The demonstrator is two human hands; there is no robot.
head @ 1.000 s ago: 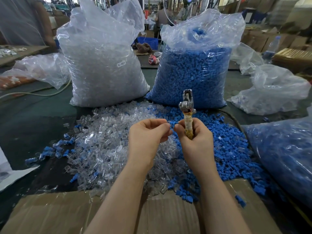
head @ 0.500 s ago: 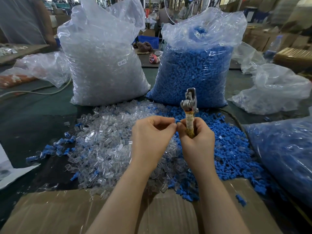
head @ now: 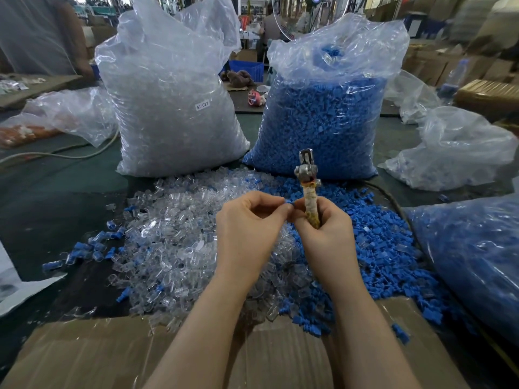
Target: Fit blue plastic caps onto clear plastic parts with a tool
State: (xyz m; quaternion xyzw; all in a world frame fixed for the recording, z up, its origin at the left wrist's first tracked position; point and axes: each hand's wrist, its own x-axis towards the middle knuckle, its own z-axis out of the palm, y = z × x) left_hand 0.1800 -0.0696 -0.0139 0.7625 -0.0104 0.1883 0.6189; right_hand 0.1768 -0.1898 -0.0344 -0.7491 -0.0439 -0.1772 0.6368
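My right hand (head: 325, 234) grips the tape-wrapped handle of a metal tool (head: 306, 175), which stands upright above the piles. My left hand (head: 250, 223) has its fingers curled and pinches a small blue cap (head: 289, 203) against the right thumb; most of the piece is hidden by the fingers. Below the hands lie a heap of loose clear plastic parts (head: 174, 237) on the left and a heap of loose blue caps (head: 382, 242) on the right.
A tall bag of clear parts (head: 168, 108) and a tall bag of blue caps (head: 323, 116) stand behind the heaps. Another bag of blue pieces (head: 474, 262) lies right. A flattened cardboard sheet (head: 92, 357) lies near me. A dark cable (head: 393, 200) runs right of the tool.
Both hands have risen slightly and closed together; the left fingertips now meet the right thumb around the blue cap. The tool stays upright in the right hand.
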